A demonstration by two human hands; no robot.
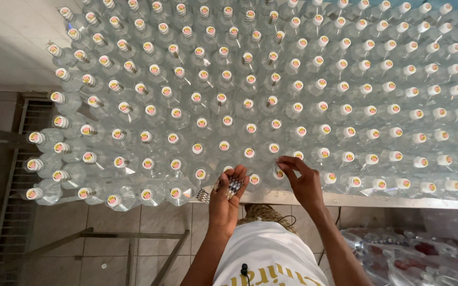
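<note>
Head cam, looking straight down. We see a big block of clear capped bottles (271, 95) packed cap-up in rows on a metal table (398, 202); we take the table's near edge as our landmark. L hand (228, 193) sits palm-up right at that edge, fingers curled loosely, cupping a small bunch of striped sleeve-like bands (232, 186); a few more bands (203, 196) hang just off its thumb side, over the edge. R hand (303, 179) is just beyond the edge, to the right of L, fingertips pinched down at the cap of a front-row bottle (278, 173); we can't tell if anything is held in the pinch. Below the edge: tiled floor (112, 233), a metal frame (133, 238) to the left, a plastic-wrapped bundle (420, 254) to the right.
</note>
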